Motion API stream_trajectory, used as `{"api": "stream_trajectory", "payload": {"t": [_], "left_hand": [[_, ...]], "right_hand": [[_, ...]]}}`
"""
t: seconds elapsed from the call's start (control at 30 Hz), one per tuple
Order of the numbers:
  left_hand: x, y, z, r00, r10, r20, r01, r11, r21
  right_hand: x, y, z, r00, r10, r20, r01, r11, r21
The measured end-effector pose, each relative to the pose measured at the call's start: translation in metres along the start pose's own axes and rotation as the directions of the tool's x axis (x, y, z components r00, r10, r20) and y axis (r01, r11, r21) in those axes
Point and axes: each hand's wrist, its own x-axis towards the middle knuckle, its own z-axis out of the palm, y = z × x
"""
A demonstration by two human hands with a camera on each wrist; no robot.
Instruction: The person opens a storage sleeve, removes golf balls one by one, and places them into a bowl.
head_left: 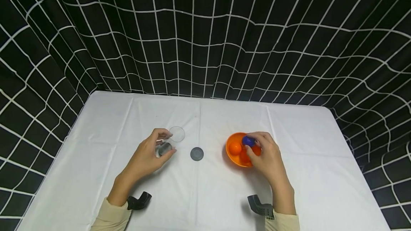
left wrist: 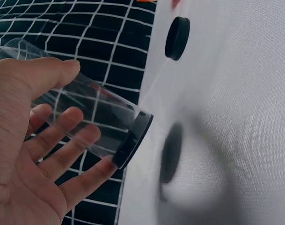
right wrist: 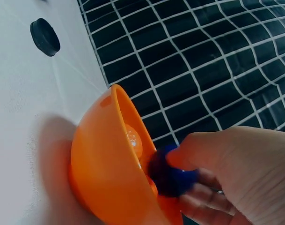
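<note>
The blue ball (head_left: 248, 140), pinched by the right hand (head_left: 268, 156) over the orange bowl (head_left: 232, 156), should be lifted clear gently while the clear tube (head_left: 168, 142) is gripped steadily by the left hand (head_left: 147, 158).

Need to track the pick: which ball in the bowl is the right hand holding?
The blue ball, pinched in the right hand over the orange bowl. The orange balls lie loose in the bowl, untouched.

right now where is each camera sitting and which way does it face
Head: above, looking forward and down at the table; shows both forearms, the left hand holding a clear tube, the right hand at the orange bowl.
Left wrist: beside the palm, looking along the tube; shows left fingers.
Right wrist: behind the hand, facing the bowl and blue ball; shows right fingers.
Shared: all three show the black cap.
</note>
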Motion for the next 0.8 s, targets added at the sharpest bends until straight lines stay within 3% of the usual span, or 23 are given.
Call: {"api": "stream_trajectory", "payload": {"t": [0.27, 0.8], "left_hand": [[-0.0006, -0.0006, -0.0022, 0.998, -0.063, 0.020, 0.063, 0.997, -0.032], [-0.0017, -0.0048, -0.0037, 0.994, -0.111, 0.025, 0.112, 0.990, -0.088]], "right_hand": [[0.0006, -0.0044, -0.0014, 0.999, -0.019, -0.043, 0.019, 1.000, 0.003], [-0.0002, -0.0058, -0.0057, 0.993, -0.076, -0.087, 0.078, 0.997, 0.026]]}}
